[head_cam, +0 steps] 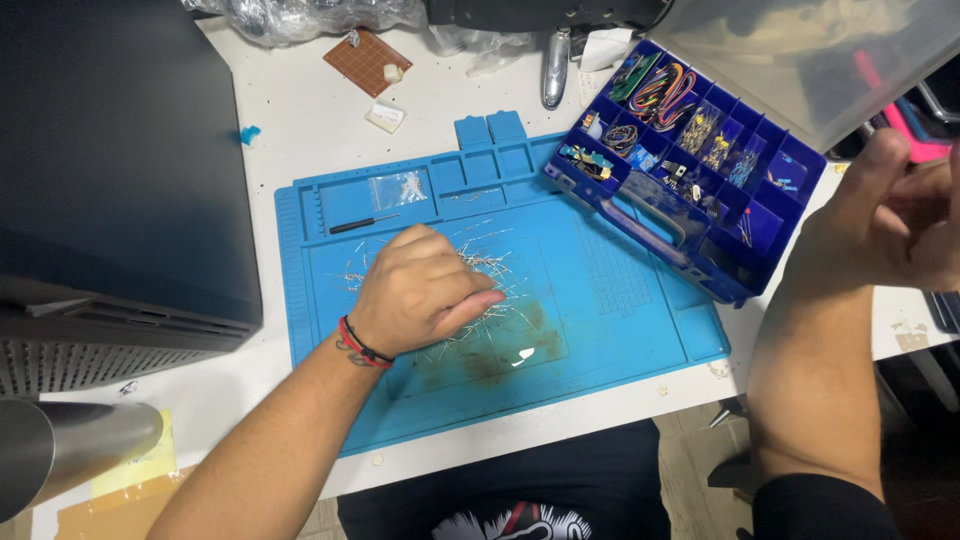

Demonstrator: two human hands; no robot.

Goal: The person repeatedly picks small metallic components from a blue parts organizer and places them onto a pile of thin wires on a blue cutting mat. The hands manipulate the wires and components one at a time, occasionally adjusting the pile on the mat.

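Landmark: the blue silicone work mat point(640, 300) lying flat on the white table point(300, 130).

Left hand point(420, 290): resting knuckles-up on the middle of the mat, fingers curled loosely inward over a scatter of thin silver wire-legged components point(490, 262). Fingertips touch the pile; cannot tell whether any piece is actually pinched, since the palm hides it. A red and black wristband point(358, 343) sits on that wrist.

Right hand point(900, 215): raised off the mat's right edge, near the frame border, fingers drawn together. Blurred; cannot tell whether it holds something.

The loose components lie spread across the mat's central field, mostly under and just beyond the left hand, toward the mat's far side. A brownish stain marks the mat just nearer than the pile.

Along the mat's far rim of small moulded trays: a small clear plastic bag point(398, 188) and a slim black-handled screwdriver point(362, 224).

Overlapping the mat's far right corner: a dark blue plastic compartment box point(742, 292) with its clear lid tilted open, cells holding coloured wires and small parts.

Beyond the mat's far edge: a brown perforated circuit board point(366, 62) and a shiny metal tool point(555, 68).

Left of the mat: a large black computer case point(110, 160).
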